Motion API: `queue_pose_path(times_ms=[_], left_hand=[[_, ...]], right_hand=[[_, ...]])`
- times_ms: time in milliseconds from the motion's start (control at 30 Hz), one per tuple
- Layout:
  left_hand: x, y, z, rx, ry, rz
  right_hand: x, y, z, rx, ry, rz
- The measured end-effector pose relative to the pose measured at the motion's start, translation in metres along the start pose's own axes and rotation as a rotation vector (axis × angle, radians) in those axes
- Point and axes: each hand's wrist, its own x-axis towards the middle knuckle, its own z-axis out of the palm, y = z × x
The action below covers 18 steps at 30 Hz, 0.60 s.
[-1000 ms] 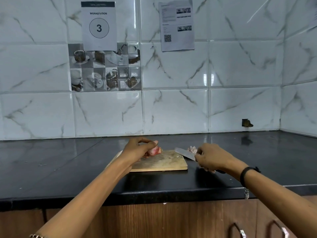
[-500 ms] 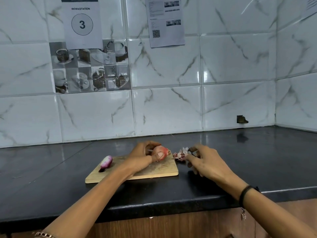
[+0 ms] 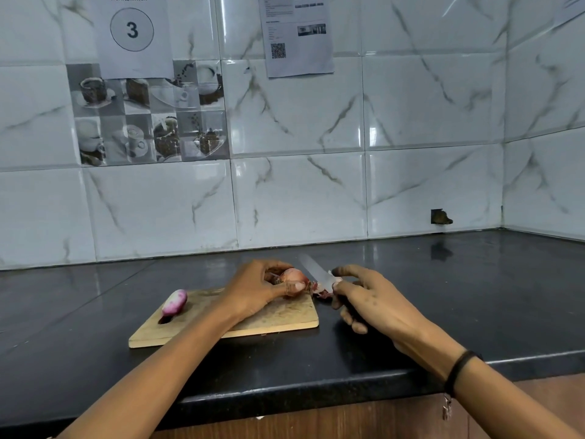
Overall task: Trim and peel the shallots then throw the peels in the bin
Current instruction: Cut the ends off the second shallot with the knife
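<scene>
Shallot (image 3: 292,277), skin on, is held at the far right corner of the board (image 3: 285,318), lifted or resting on it, which cannot be told. Left grip (image 3: 253,289) is closed round it, thumb pressed against the near side and fingers curled over the far side.

Second shallot (image 3: 174,301), peeled and pink-white, lies on the board's left part, well apart from the first.

Knife (image 3: 316,272) is held by the right grip (image 3: 376,302), fingers wrapped round the dark handle. The blade points away and to the left, passing just beside the held shallot; contact cannot be told.

Peels (image 3: 321,293) are seen in a small heap just off the board's right edge, under the blade, on the black worktop (image 3: 443,296).

A dark band (image 3: 459,369) is worn on the right wrist.

A sheet marked 3 (image 3: 132,30) is fixed to the tiled wall behind.
</scene>
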Motion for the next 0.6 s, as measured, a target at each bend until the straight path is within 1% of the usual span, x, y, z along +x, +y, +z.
queue_pose_path(times_ms=[233, 367, 600], left_hand=[[-0.0016, -0.0012, 0.0010, 0.053, -0.035, 0.012], [-0.0018, -0.0019, 0.0026, 0.071, -0.009, 0.001], [-0.0003, -0.0015, 0.0066, 0.119, 0.020, -0.004]], right_hand=[[-0.0004, -0.0028, 0.0000, -0.028, -0.046, 0.004], [-0.0012, -0.0042, 0.0011, -0.061, -0.041, 0.010], [-0.0018, -0.0075, 0.0082, -0.297, 0.004, -0.081]])
